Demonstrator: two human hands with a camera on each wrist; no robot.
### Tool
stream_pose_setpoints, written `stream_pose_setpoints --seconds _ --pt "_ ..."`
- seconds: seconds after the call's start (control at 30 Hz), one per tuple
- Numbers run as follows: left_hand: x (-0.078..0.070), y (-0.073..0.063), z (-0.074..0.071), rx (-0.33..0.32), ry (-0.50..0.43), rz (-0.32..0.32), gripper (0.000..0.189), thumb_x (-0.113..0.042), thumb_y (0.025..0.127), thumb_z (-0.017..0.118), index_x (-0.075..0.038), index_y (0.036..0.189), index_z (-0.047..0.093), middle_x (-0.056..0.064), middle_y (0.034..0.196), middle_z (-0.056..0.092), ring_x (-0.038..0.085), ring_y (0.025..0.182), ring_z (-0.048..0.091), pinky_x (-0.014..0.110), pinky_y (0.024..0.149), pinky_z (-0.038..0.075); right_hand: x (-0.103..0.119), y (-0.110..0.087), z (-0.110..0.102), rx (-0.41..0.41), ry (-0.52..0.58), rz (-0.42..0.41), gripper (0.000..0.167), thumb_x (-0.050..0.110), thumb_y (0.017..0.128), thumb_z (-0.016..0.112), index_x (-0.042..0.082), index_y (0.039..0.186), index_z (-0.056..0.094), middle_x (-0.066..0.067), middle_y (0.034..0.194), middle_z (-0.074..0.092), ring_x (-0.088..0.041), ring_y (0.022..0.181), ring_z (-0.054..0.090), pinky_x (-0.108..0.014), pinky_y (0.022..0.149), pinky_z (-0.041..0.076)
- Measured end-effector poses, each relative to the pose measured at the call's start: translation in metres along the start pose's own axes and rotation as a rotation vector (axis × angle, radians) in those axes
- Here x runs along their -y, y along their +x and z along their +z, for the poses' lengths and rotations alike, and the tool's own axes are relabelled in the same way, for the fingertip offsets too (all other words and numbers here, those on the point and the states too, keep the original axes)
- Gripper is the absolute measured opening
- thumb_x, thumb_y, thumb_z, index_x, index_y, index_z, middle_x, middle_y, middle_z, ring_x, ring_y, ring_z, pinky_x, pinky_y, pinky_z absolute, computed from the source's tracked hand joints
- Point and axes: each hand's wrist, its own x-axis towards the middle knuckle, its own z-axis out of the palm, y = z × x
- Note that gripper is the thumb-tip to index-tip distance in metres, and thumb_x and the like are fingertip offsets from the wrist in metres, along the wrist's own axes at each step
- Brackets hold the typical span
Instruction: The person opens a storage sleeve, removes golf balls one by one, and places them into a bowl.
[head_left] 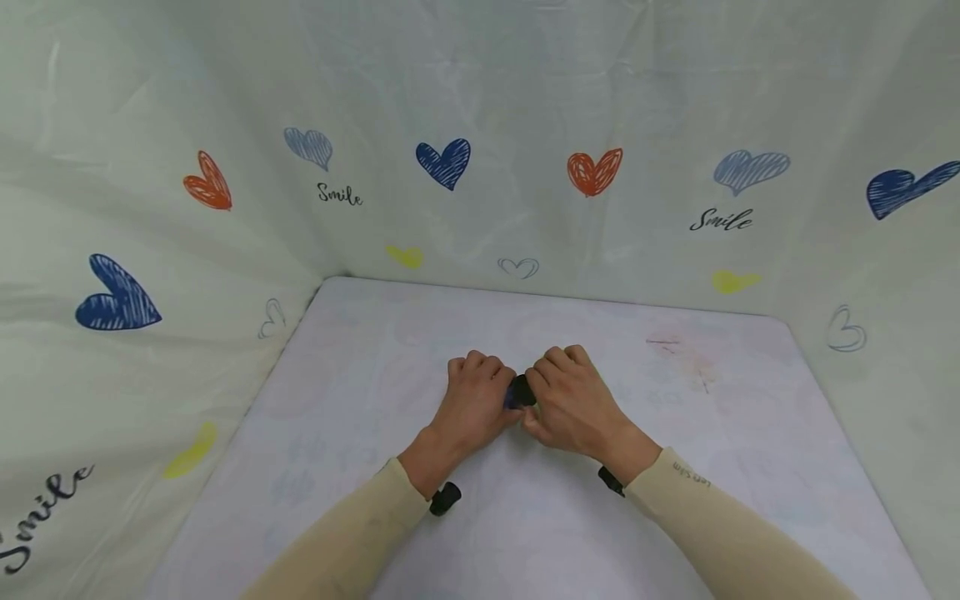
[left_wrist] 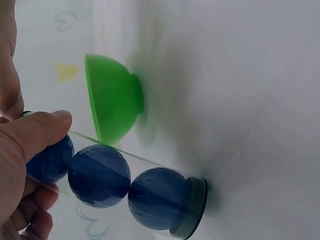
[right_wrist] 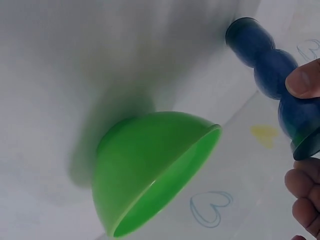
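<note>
My left hand (head_left: 476, 396) grips a clear tube (left_wrist: 150, 167) that holds three blue dimpled balls (left_wrist: 99, 176), its thumb pressed along the side. The tube leans, its dark lower end (left_wrist: 192, 210) close to the white tabletop; I cannot tell whether they touch. At the upper end, my right hand (head_left: 573, 400) has its fingers curled at the black cap (head_left: 522, 390). In the right wrist view those fingers (right_wrist: 300, 182) lie right beside the cap's rim. A green bowl (right_wrist: 145, 165) stands upright near the tube, mostly hidden by the hands in the head view.
The white tabletop (head_left: 360, 350) meets a pale curtain (head_left: 517, 100) printed with hearts and words, behind and at the sides. Reddish marks (head_left: 678, 350) show at the table's back right. A black wrist device (head_left: 446, 498) sits under the left wrist, another (head_left: 611, 481) under the right.
</note>
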Motion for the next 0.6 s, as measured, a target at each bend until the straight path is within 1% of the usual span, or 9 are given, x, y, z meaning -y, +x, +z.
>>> stream_pose_setpoints --seconds 0.1,0.23,0.47,0.6 --pt "-0.0008 0.0018 0.0006 0.009 0.011 0.008 0.051 -0.046 0.08 0.092 -0.011 0.112 0.076 0.003 0.107 0.071 0.025 0.107 0.057 0.044 0.088 0.041 -0.001 0.0004 0.0 0.007 -0.002 -0.005 0.029 0.035 0.083 0.061 0.006 0.085 0.064 -0.006 0.09 0.069 -0.028 0.093 0.057 -0.044 0.085 0.042" --pt "-0.0011 0.0026 0.0023 0.031 0.004 -0.003 0.05 -0.044 0.081 0.091 -0.011 0.116 0.077 0.003 0.11 0.073 0.024 0.108 0.058 0.043 0.088 0.042 -0.0007 0.0005 0.0014 0.002 -0.003 -0.001 0.027 0.034 0.082 0.062 0.007 0.082 0.063 -0.006 0.087 0.068 -0.029 0.091 0.056 -0.043 0.083 0.042" --pt "0.0002 0.0019 0.0052 0.046 -0.004 -0.013 0.052 -0.045 0.083 0.09 -0.011 0.121 0.076 0.002 0.114 0.074 0.023 0.11 0.058 0.042 0.088 0.042 -0.0004 0.0018 0.0041 -0.008 0.005 0.013 0.024 0.031 0.08 0.058 0.008 0.08 0.062 -0.006 0.086 0.068 -0.028 0.089 0.055 -0.042 0.081 0.042" --pt "0.0003 0.0023 0.0057 0.058 -0.007 -0.014 0.052 -0.045 0.084 0.089 -0.012 0.122 0.076 0.002 0.115 0.074 0.023 0.111 0.058 0.042 0.089 0.043 -0.0001 0.0015 0.0063 -0.024 0.017 0.019 0.023 0.03 0.078 0.058 0.008 0.079 0.062 -0.007 0.085 0.068 -0.028 0.088 0.056 -0.041 0.079 0.043"
